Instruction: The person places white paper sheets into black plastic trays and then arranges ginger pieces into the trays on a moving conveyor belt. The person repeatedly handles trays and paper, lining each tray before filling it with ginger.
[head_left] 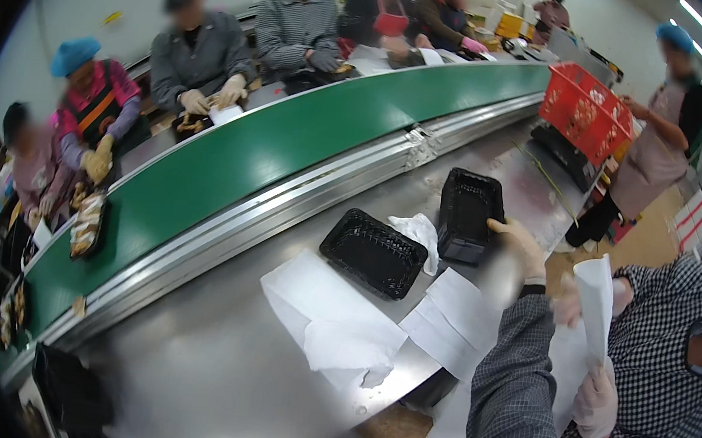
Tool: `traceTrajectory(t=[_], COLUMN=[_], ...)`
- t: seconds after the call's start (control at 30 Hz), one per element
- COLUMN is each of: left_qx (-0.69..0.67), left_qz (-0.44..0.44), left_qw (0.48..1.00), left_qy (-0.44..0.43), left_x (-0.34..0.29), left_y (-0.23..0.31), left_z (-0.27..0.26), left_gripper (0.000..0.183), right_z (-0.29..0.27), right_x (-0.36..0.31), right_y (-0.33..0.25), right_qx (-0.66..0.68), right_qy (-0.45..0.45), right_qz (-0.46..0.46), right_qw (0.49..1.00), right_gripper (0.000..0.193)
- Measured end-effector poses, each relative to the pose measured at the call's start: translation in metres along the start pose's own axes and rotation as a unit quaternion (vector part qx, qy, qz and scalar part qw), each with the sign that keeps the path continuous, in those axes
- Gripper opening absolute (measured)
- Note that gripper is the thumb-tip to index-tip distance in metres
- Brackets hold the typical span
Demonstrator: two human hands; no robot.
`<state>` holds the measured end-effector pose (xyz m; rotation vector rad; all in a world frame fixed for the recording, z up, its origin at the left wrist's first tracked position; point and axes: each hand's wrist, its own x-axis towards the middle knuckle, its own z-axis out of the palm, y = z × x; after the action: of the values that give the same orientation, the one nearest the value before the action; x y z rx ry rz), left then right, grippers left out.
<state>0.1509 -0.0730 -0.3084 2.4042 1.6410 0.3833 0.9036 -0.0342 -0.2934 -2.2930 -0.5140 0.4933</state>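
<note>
My right hand (522, 247), in a pale glove and below a grey checked sleeve, reaches across the metal table. Its fingers are closed on the right rim of a black plastic tray (472, 206), which looks like the top one of a stack. Left of that stack, a single black tray (373, 254) sits with nothing in it. A crumpled white cloth or tissue (418, 236) lies between the two. Nearer to me, white paper sheets (332, 320) are spread out, with more sheets (447, 319) beside them. My left hand is out of view.
A green conveyor belt (281, 152) runs along the table's far side, with filled trays (87, 225) at its left and several workers behind it. On my right, a co-worker's gloved hands hold white paper (594, 304). A red crate (585, 111) stands at the back right; black trays (72, 386) lie lower left.
</note>
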Motion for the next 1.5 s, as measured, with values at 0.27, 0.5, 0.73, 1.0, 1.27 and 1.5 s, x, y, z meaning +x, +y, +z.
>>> traceTrajectory(t=[0.27, 0.5, 0.73, 1.0, 1.27, 1.5], left_qx=[-0.114, -0.190, -0.274, -0.321, -0.349, -0.333], left_qz=[0.003, -0.032, -0.061, -0.069, -0.064, -0.066], left_qw=[0.992, 0.981, 0.960, 0.943, 0.934, 0.939], left_qy=[0.047, 0.008, 0.007, 0.053, 0.037, 0.047], left_x=[0.019, -0.001, -0.007, -0.020, -0.021, -0.022], left_y=[-0.020, -0.044, -0.069, -0.110, -0.123, -0.123], left_z=[0.003, -0.002, -0.003, -0.017, -0.009, -0.007], left_gripper=[0.028, 0.029, 0.029, 0.029, 0.031, 0.032], right_z=[-0.031, 0.083, 0.323, 0.506, 0.523, 0.504], right_x=[0.002, -0.058, -0.390, -0.519, -0.494, -0.543], right_y=[0.055, -0.156, -0.405, -0.567, -0.573, -0.576], right_qx=[0.417, 0.287, 0.170, -0.039, -0.198, -0.316], right_qy=[-0.077, -0.205, -0.351, -0.450, -0.175, -0.047], right_qz=[-0.099, -0.348, -0.587, -0.433, -0.591, -0.660], right_qw=[0.900, 0.869, 0.709, 0.780, 0.763, 0.680], right_gripper=[0.050, 0.041, 0.039, 0.037, 0.038, 0.028])
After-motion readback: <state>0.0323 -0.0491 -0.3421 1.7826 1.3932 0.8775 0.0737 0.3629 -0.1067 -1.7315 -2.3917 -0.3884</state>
